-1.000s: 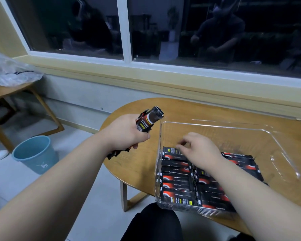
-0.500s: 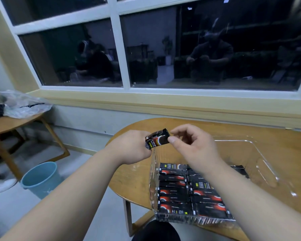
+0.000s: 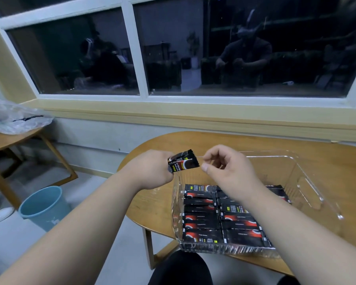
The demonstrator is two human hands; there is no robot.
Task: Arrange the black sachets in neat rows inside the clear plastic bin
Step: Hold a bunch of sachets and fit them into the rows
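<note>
The left hand (image 3: 152, 171) grips a bundle of black foil sachets (image 3: 183, 163) above the clear plastic bin (image 3: 308, 182) holding rows of others (image 3: 203, 223). The right hand (image 3: 228, 171) hovers just beside, fingers loosely curled, empty

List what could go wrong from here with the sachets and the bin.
1. The left hand grips a bundle of sachets above the left wall of the clear bin; pulling one out with the right hand may spill others onto the table or floor.
2. The bin's near corner seems close to the table edge; a nudge might tip it.
</note>
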